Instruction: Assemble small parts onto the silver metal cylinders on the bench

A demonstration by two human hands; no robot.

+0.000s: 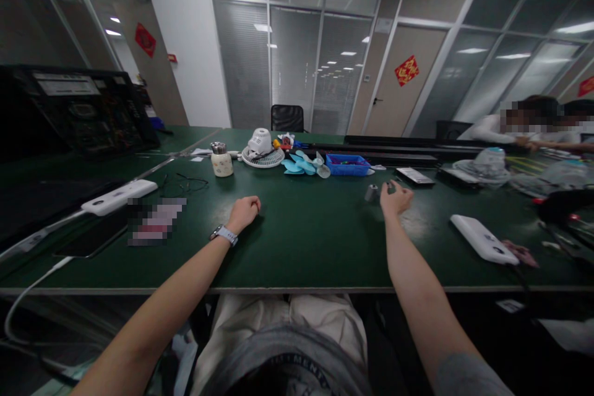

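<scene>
On the green table (306, 229) rests my left hand (245, 211), its fingers curled in, with a watch (224, 234) on the wrist; whether it holds anything is hidden. My right hand (396, 199) is at the right, thumb and fingers bent and apart, with no object visible between them. Just left of its fingertips stands a small grey metallic cylinder (371, 192), apart from the hand. Farther back are a white fan part (260, 143) on a round grille (262, 158), light-blue fan blades (301, 164) and a blue tray (348, 165) with small dark items.
A cream jar (222, 163) stands left of the grille. White power banks (119, 196) (483, 238) lie at both sides. An open computer case (86, 108) is at the far left. Long black bars (394, 154) lie behind. Another person's arm (492, 130) is at the far right.
</scene>
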